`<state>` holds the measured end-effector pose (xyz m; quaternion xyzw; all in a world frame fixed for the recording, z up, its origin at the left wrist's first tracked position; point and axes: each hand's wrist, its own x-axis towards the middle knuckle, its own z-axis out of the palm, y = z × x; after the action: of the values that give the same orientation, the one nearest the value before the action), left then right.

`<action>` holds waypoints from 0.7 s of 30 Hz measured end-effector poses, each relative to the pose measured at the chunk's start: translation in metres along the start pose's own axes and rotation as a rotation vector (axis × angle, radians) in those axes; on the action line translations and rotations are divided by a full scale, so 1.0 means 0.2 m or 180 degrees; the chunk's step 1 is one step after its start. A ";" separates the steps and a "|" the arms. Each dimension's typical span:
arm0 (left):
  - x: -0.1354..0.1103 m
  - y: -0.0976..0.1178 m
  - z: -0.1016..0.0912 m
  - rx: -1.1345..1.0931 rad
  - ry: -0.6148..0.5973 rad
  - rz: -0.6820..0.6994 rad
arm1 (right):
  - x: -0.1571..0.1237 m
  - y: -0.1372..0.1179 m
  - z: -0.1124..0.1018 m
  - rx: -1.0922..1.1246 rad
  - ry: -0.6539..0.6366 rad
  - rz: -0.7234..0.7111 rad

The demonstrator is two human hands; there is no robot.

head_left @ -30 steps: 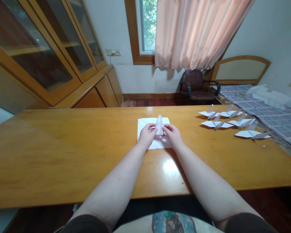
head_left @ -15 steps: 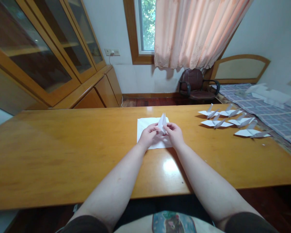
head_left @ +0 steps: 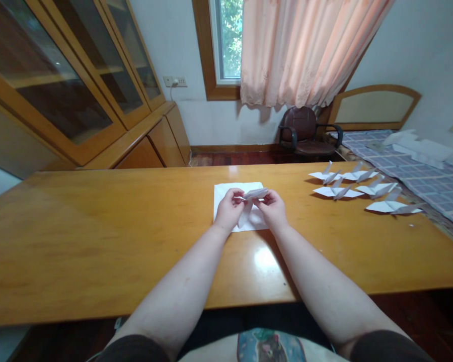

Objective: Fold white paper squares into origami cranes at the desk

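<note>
A small piece of folded white paper [head_left: 255, 193] is held up between my two hands, with its narrow side toward me. My left hand [head_left: 229, 207] pinches its left end, fingers curled. On the other end, the thumb and fingers of my right hand [head_left: 273, 207] are closed. Beneath both hands a white paper sheet [head_left: 221, 191] lies flat on the wooden table [head_left: 136, 226]. My hands hide part of the folds and the middle of the sheet.
Several folded paper cranes [head_left: 375, 189] stand on the table's right end. Behind the table are a brown office chair [head_left: 305, 128] and a bed [head_left: 419, 156] with a checked cover. A glass-fronted cabinet [head_left: 98, 75] rises at the left.
The folded paper stood upright with its points up; now it is tipped over and lies nearly level between my fingers. Both hands have stayed in about the same place.
</note>
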<state>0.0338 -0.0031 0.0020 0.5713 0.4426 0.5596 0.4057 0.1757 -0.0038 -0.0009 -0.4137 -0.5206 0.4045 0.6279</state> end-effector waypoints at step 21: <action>-0.04 0.08 -0.04 0.0155 -0.0533 0.0867 | -0.05 -0.08 -0.05 -0.1176 0.0156 -0.1813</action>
<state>0.0268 -0.0149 0.0147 0.6804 0.3391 0.5490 0.3475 0.1855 -0.0188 0.0091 -0.3681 -0.6644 0.1016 0.6424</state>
